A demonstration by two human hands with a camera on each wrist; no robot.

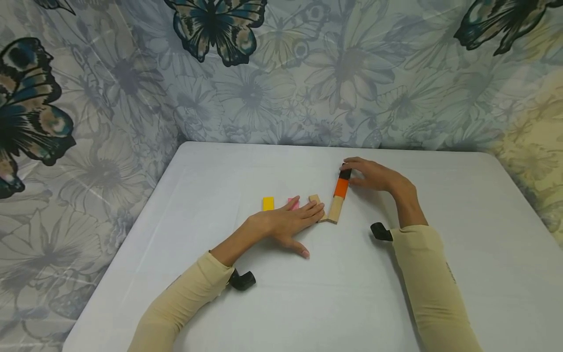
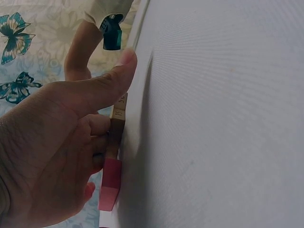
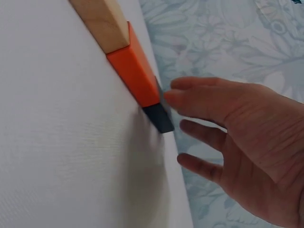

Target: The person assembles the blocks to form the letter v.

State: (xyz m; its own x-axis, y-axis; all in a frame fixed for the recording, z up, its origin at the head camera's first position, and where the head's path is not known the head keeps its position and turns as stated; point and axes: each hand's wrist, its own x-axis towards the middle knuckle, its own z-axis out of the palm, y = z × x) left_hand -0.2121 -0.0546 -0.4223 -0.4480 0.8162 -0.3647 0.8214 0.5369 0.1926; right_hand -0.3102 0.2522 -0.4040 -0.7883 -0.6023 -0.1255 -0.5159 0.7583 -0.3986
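My left hand [image 1: 292, 225] lies palm down with spread fingers over a pink block [image 2: 110, 183] and a short natural-wood block [image 1: 314, 198], partly hiding both. Its fingertips touch the wooden pieces. To the right, a slanted row runs away from me: a plain wood block [image 1: 336, 210], an orange block [image 1: 341, 187] and a black block [image 1: 345, 174] at the far end, set end to end. My right hand [image 1: 374, 175] is at the black block, its fairly straight fingers across the far end and thumb by the right side. Whether it presses the block is unclear.
A yellow block [image 1: 268, 203] stands just left of the pink one, its near end behind my left hand. The white table [image 1: 308, 308] meets a butterfly-patterned cloth [image 1: 281, 98] at the back. Black wrist cameras [image 1: 242, 280] sit by both cuffs.
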